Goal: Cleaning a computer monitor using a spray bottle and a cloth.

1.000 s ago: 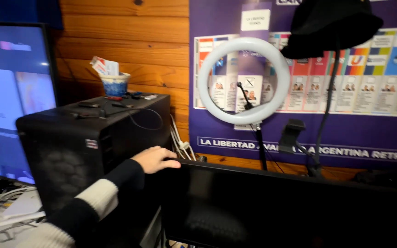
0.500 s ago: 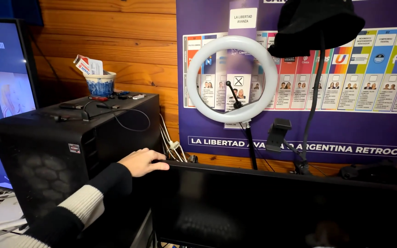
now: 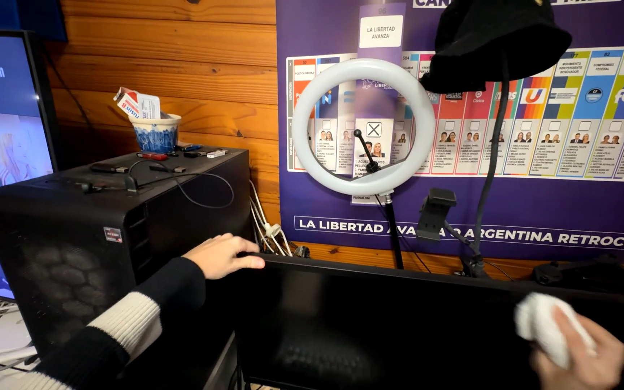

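My left hand, in a black sleeve with a white stripe, rests on the top left corner of a dark, switched-off monitor in front of me. At the lower right, my right hand is closed around a crumpled white cloth and presses it against the monitor's screen near its right side.
A black computer tower stands left of the monitor, with cables, small items and a blue-and-white cup on top. A lit screen is at far left. Behind stand a ring light, a black hat on a stand, and a purple poster.
The view shifted slightly right, then steadied. My right hand has come into view at the lower right with the white cloth against the screen. My left hand stays on the monitor's corner.
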